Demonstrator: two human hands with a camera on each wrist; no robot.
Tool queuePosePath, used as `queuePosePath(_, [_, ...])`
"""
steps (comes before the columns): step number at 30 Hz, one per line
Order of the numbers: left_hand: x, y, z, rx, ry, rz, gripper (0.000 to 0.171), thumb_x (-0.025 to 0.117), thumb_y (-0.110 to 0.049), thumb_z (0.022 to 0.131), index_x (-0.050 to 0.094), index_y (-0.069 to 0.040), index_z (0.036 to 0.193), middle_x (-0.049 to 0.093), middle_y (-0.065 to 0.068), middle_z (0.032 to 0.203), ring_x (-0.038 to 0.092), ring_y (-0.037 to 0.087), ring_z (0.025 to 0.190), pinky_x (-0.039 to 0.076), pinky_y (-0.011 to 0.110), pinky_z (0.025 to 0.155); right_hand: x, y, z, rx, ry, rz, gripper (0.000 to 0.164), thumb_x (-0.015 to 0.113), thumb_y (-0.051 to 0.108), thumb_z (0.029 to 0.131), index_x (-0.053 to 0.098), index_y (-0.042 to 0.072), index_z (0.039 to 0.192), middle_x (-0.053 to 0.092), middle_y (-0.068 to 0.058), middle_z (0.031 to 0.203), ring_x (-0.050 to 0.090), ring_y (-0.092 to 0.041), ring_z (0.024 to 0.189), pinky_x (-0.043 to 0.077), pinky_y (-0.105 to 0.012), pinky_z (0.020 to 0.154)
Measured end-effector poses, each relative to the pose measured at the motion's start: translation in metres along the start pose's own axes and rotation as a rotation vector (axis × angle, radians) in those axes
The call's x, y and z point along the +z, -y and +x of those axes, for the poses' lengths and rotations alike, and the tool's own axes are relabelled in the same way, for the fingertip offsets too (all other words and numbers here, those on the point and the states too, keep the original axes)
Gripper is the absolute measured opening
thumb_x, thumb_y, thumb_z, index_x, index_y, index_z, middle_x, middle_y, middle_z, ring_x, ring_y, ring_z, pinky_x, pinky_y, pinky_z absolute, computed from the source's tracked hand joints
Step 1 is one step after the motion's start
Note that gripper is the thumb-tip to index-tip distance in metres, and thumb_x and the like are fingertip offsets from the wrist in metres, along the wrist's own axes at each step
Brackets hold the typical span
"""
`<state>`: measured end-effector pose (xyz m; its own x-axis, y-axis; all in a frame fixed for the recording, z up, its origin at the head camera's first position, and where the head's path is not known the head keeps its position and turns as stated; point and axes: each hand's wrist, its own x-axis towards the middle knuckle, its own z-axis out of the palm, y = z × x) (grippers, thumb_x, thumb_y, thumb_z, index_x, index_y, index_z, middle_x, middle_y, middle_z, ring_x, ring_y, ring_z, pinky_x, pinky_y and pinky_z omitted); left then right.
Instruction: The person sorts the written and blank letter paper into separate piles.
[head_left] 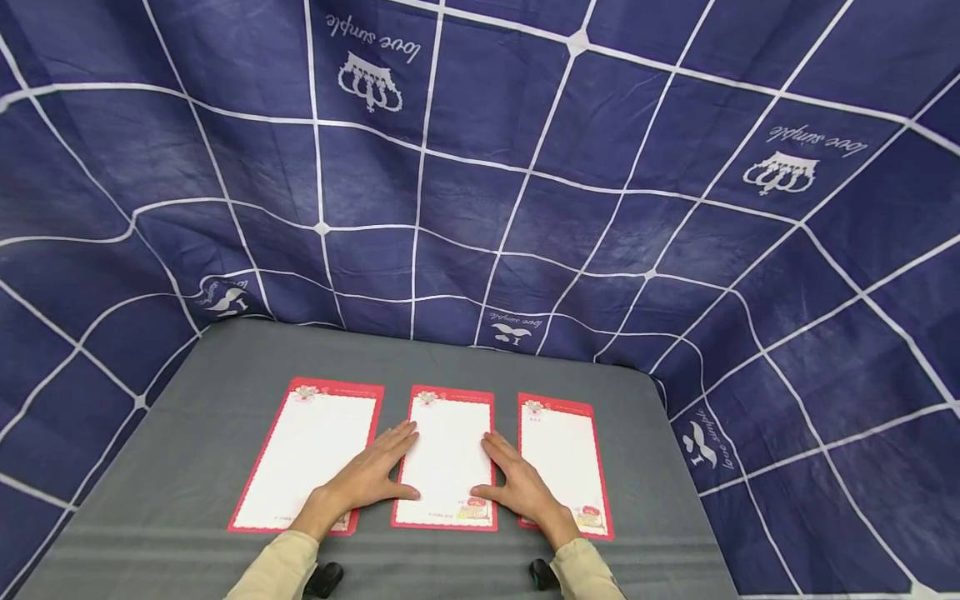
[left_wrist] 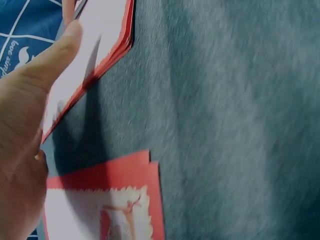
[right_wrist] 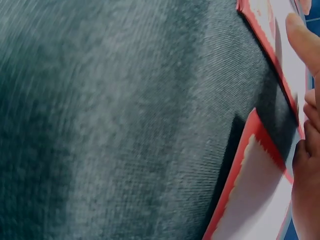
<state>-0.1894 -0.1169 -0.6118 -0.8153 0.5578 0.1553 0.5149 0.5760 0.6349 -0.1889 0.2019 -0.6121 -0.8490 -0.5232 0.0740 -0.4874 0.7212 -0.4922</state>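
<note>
Three white sheets with red decorated borders lie in a row on a grey cloth-covered surface. The middle one (head_left: 450,450) is a stack of several sheets, whose layered edges show in the left wrist view. My left hand (head_left: 367,479) lies along its left side, fingers extended and thumb over the paper near the lower left. Along its right side is my right hand (head_left: 521,485), also with straight fingers, its thumb near the lower right corner. Beneath the left forearm side sits the left stack (head_left: 315,442), partly covered by that hand. The right sheet (head_left: 558,458) is partly hidden by my right hand.
The grey cloth (head_left: 450,567) spreads around the papers. A blue curtain (head_left: 480,200) with white grid lines encloses the back and sides. Small black devices (head_left: 324,580) sit by both wrists, next to beige sleeves (head_left: 277,568).
</note>
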Motion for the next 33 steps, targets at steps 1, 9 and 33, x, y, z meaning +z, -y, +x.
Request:
queuePosePath(1, [-0.0009,0.0014,-0.0002,0.012,0.013,0.013,0.101,0.082,-0.05,0.077,0.037,0.006,0.148,0.029,0.022,0.157,0.025,0.04,0.145,0.023,0.057,0.113,0.0006,-0.001,-0.0002,-0.005,0.009,-0.006,0.086,0.071,0.053,0.087,0.04,0.005,0.151,0.034,-0.009,0.158,0.027,-0.024,0.146,0.038,-0.051,0.107])
queuePosePath(9, [0.0017,0.0074,-0.0023,0.017,0.089,0.066,0.105,0.077,-0.057,0.079,0.033,0.008,0.15,0.027,0.023,0.158,0.023,0.041,0.145,0.021,0.058,0.114,0.0002,-0.0029,-0.0023,-0.006,0.04,-0.003,0.085,0.068,0.055,0.088,0.04,0.004,0.151,0.033,-0.008,0.159,0.026,-0.024,0.147,0.037,-0.049,0.108])
queuePosePath(33, [0.0058,0.0036,-0.0007,-0.021,0.026,0.055,0.093,0.08,-0.05,0.079,0.044,0.006,0.145,0.034,0.022,0.155,0.025,0.039,0.145,0.017,0.057,0.116,0.0005,-0.006,-0.0004,0.002,0.01,-0.007,0.073,0.065,0.051,0.092,0.047,0.007,0.147,0.039,-0.006,0.155,0.032,-0.024,0.144,0.039,-0.048,0.107])
